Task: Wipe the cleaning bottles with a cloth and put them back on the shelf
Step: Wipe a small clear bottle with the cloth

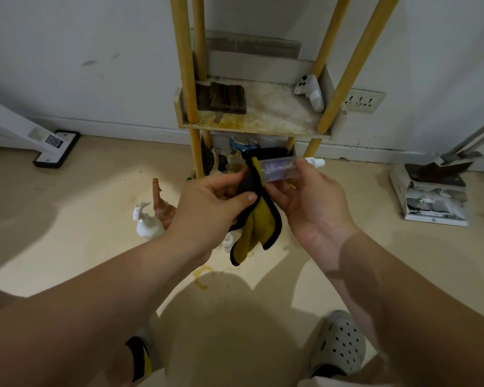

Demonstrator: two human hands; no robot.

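Observation:
My right hand [310,202] grips a small clear bottle [280,169] with a white cap, held sideways in front of the shelf. My left hand [213,208] pinches a yellow cloth with black edging [256,219] around the bottle's left end; the rest of the cloth hangs down. The yellow-posted shelf [263,118] stands against the wall, with a white spray bottle [310,92] lying on its middle tier. Several bottles sit on the lowest tier, partly hidden behind my hands.
On the floor left of my hands stand a white trigger bottle [146,222] and a brownish clear bottle [162,205]. Dark folded cloths [224,97] lie on the middle tier. A dustpan with papers [433,191] sits right, a flat mop head [56,149] left.

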